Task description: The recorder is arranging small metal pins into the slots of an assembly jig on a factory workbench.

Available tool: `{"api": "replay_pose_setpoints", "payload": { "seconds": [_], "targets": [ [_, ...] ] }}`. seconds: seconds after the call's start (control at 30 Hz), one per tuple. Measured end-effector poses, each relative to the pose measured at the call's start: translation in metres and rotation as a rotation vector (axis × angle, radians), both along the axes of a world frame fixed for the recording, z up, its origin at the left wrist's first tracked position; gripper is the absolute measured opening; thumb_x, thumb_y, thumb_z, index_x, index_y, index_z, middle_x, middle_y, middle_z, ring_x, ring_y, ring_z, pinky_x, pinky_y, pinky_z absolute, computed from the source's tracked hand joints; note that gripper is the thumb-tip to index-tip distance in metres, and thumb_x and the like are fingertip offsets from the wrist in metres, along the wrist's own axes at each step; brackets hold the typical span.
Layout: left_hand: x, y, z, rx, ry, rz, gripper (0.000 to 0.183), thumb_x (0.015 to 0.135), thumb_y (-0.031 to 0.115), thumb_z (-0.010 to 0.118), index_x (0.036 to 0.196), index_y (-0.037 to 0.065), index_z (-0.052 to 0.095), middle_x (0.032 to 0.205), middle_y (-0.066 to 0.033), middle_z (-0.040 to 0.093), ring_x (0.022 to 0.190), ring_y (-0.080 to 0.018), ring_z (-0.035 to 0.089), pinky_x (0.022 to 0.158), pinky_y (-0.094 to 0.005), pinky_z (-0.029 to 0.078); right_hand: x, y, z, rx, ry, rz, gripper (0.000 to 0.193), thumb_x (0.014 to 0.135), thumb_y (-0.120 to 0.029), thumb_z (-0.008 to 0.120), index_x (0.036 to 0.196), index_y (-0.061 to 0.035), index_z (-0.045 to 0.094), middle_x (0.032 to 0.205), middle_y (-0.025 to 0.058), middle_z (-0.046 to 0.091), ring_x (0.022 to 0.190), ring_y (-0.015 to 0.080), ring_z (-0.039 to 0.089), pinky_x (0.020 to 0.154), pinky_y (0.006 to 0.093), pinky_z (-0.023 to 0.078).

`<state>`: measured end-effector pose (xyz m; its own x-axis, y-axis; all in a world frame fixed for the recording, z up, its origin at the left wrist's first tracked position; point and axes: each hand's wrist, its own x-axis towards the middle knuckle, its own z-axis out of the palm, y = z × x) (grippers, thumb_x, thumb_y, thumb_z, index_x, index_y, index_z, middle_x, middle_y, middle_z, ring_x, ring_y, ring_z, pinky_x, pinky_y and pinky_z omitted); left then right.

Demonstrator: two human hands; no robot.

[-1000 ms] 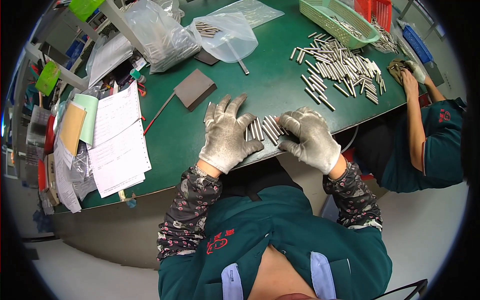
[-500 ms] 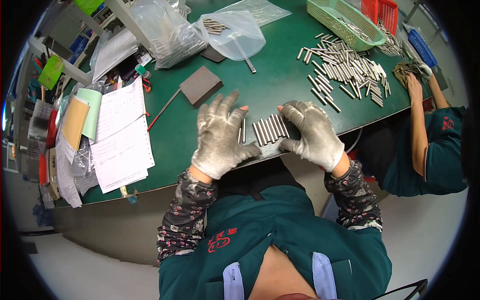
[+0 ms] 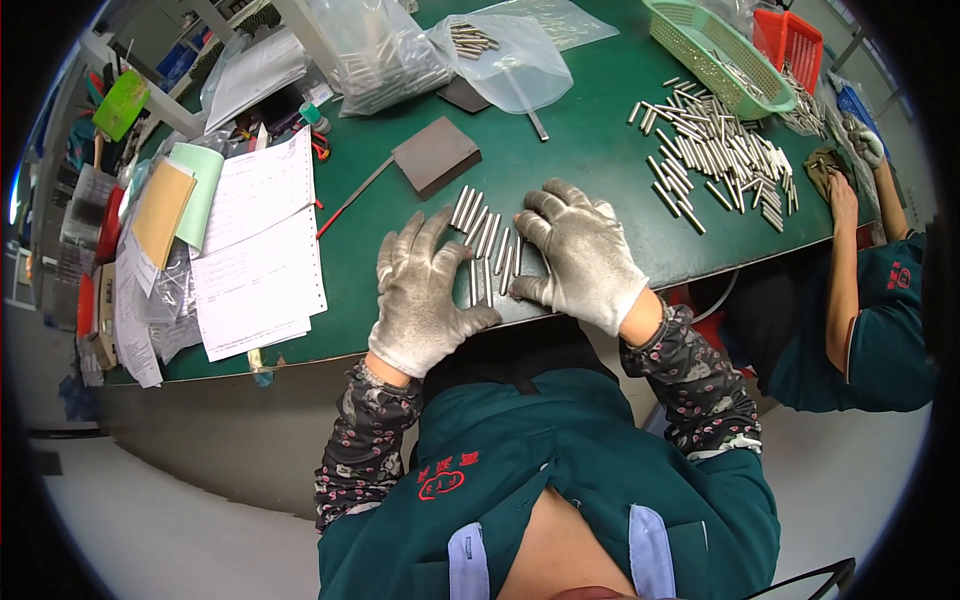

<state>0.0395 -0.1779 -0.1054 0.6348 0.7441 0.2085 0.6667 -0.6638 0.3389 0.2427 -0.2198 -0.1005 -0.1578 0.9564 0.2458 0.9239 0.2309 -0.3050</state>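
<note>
A small group of shiny metal pins [image 3: 484, 232] lies side by side on the green table close to its near edge, the row staggered. At the left end of the group my left hand [image 3: 418, 290], in a grey-white glove, rests with its fingers stretched and its thumb below the pins. My right hand [image 3: 588, 258], gloved alike, lies palm down with fingers extended at the right end. Its thumb and fingertips reach the pins, and it partly covers one or more of them. Neither hand grips a pin. Just beyond the group sits a dark grey block [image 3: 437, 157].
Many loose pins [image 3: 735, 150] are spread at the right, before a green basket [image 3: 715, 65] and a red basket [image 3: 790, 45]. Plastic bags of pins [image 3: 385, 60] stand at the back. Papers [image 3: 262, 280] cover the left. A co-worker's hand [image 3: 843, 195] holds a cloth at far right.
My right hand has moved left along the table, and the pins have shifted left into a staggered group. My left hand has moved slightly left. The whole view has shifted a little.
</note>
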Motion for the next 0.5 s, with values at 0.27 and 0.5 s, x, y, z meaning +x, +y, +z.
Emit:
{"api": "replay_pose_setpoints", "payload": {
  "seconds": [0.27, 0.5],
  "targets": [
    [0.002, 0.003, -0.011, 0.019, -0.026, 0.0, 0.064, 0.058, 0.036, 0.084, 0.111, 0.007, 0.062, 0.138, -0.0131, 0.042, 0.132, -0.0359, 0.034, 0.11, -0.0545, 0.024, -0.005, 0.0, 0.002, 0.034, 0.009, 0.062, 0.049, 0.065, -0.029, 0.076, 0.108, -0.0086, 0.066, 0.122, 0.0118, 0.058, 0.122, 0.0338, 0.047, 0.095, 0.0476, 0.039],
    [-0.004, 0.002, -0.009, 0.028, -0.069, 0.03, 0.06, 0.057, 0.035, 0.084, 0.105, 0.006, 0.063, 0.135, -0.0133, 0.046, 0.13, -0.0361, 0.037, 0.109, -0.0536, 0.027, -0.007, 0.015, 0.015, -0.015, -0.218, 0.26, 0.031, 0.071, -0.01, 0.064, 0.102, -0.012, 0.067, 0.101, 0.0112, 0.062, 0.096, 0.0301, 0.058, 0.082, 0.0424, 0.044]
  ]
}}
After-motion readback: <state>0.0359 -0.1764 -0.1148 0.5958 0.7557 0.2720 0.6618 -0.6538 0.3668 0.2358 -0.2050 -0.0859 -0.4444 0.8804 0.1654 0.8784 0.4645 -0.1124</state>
